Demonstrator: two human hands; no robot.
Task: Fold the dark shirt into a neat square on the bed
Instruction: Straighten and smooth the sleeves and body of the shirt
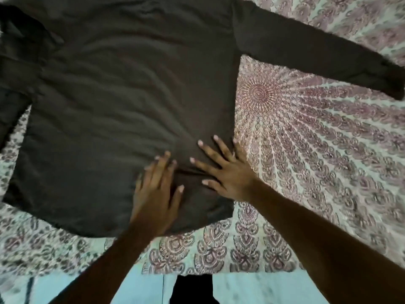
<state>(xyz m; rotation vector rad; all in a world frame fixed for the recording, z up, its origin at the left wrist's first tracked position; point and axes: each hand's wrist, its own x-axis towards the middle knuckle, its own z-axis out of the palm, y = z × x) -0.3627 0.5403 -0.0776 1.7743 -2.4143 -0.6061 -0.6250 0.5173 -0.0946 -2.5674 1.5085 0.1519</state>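
Note:
The dark shirt (122,102) lies spread flat on the bed, hem toward me, with soft wrinkles across its body. One long sleeve (317,53) stretches out to the right; the other sleeve hangs off at the left edge of view. My left hand (155,194) lies flat on the cloth near the hem, fingers straight and slightly blurred. My right hand (225,172) presses the shirt beside its right edge, fingers spread wide. A small crease bunches between the two hands.
The bedsheet (317,150) has a pink and pale-green mandala print and shows to the right and below the shirt. The bed's near edge (219,273) runs along the bottom, with pale floor and a dark shape beneath it.

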